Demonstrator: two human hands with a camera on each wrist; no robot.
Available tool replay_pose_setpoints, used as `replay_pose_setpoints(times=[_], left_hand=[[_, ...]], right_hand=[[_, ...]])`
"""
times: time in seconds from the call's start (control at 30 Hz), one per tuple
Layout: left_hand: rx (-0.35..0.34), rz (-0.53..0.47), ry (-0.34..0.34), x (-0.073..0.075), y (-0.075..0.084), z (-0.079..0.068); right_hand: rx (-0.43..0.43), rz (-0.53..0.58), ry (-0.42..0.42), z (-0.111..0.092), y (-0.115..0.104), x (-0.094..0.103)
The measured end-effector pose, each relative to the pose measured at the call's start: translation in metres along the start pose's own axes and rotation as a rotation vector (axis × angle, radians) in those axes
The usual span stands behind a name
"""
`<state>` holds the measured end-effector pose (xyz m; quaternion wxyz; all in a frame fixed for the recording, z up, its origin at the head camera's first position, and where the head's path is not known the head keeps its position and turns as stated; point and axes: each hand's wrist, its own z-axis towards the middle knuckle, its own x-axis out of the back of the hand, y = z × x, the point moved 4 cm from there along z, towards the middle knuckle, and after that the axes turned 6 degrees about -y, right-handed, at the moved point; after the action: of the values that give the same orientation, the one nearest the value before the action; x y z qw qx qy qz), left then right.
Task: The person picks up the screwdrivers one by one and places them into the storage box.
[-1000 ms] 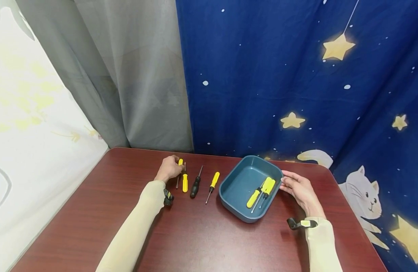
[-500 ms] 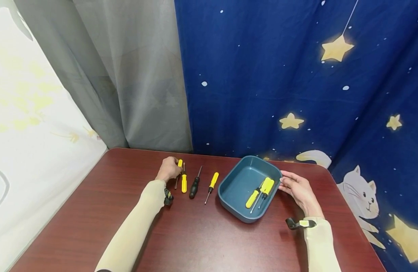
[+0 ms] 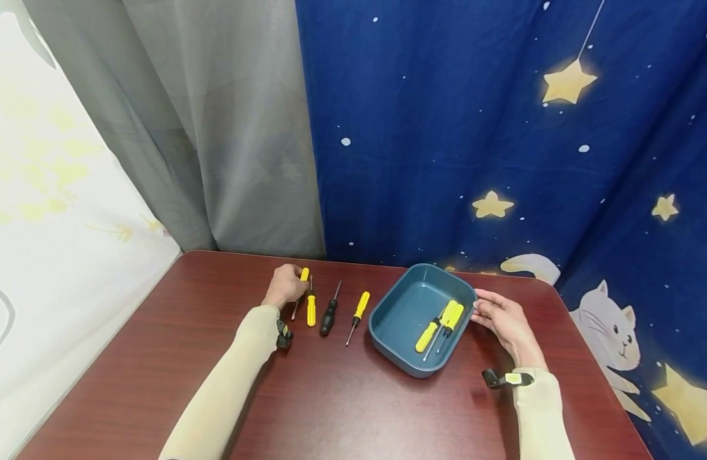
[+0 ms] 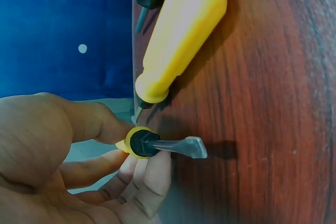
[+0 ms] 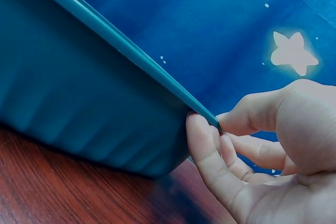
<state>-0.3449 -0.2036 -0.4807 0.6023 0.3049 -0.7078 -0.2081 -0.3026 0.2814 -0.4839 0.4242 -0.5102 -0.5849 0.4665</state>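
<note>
My left hand (image 3: 285, 287) pinches a yellow-handled flat-blade screwdriver (image 3: 304, 274) by its handle near the table's far edge. In the left wrist view its metal blade (image 4: 181, 146) points away from the fingers, above the wood. Just right of that hand lies another yellow screwdriver (image 3: 311, 311), then a black one (image 3: 328, 318) and a further yellow one (image 3: 361, 306). With thumb and fingers, my right hand (image 3: 505, 322) pinches the rim at the right side of a blue-grey rectangular bin (image 5: 94, 87). Yellow-handled screwdrivers (image 3: 428, 337) lie inside the bin's right half.
Everything stands on a dark red wooden table (image 3: 330, 409). Behind its far edge hang a grey curtain (image 3: 255, 160) and a blue starry curtain (image 3: 416, 160). A white patterned cloth (image 3: 54, 255) hangs on the left.
The tip of the screwdriver in my left hand has swung slightly left, so the tool is more slanted. My right hand and the bin stay where they were.
</note>
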Motion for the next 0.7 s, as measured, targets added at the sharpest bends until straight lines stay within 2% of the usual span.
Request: replay_pose_setpoints(times=[0.7], left_hand=[[-0.093, -0.041, 0.040, 0.009, 0.026, -0.012]], right_hand=[[0.000, -0.004, 0.007, -0.002, -0.001, -0.003]])
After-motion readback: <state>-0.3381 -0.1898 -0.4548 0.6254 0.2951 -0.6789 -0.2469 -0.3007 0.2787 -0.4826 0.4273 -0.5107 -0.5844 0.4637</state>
